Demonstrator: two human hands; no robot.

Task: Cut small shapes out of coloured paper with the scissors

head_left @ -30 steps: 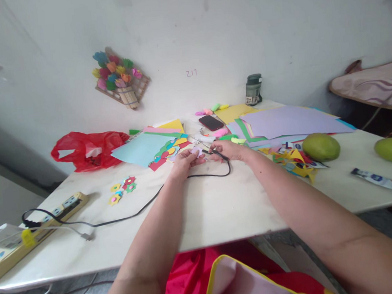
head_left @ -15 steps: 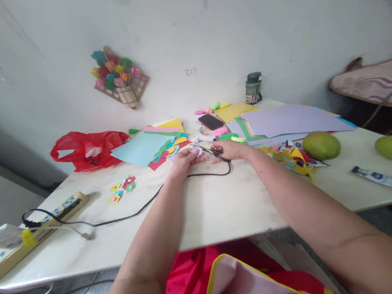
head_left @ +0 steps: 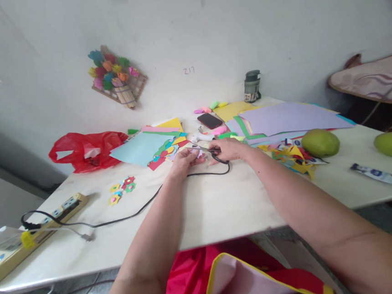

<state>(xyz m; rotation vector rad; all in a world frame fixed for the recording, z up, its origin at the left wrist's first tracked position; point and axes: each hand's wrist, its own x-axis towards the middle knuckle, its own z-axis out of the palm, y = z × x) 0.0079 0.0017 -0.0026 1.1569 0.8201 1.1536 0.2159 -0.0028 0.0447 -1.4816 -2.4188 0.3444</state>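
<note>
My left hand (head_left: 183, 162) is closed on a small piece of lilac paper (head_left: 198, 153), pinched between thumb and fingers. Black-handled scissors (head_left: 205, 150) are in my right hand (head_left: 228, 149), their blades pointing left at the lilac paper and partly parted. Just beyond my left hand lie colourful cut-out paper shapes (head_left: 164, 153) on a light blue sheet (head_left: 141, 147). A white glue gun (head_left: 202, 137) rests behind the scissors, and a black cord (head_left: 208, 174) runs in front of my hands.
Small paper flowers (head_left: 121, 190) and a power strip (head_left: 64, 206) are on the left, near a red plastic bag (head_left: 86, 149). To the right are paper scraps (head_left: 295, 159), green mangoes (head_left: 320, 143) and a tube (head_left: 377, 174). A phone (head_left: 209, 120) and a tumbler (head_left: 252, 86) stand farther back.
The scissor blades have shifted slightly at the lilac paper, and the paper has turned a little in my left hand. The view has moved slightly; the other things have stayed put.
</note>
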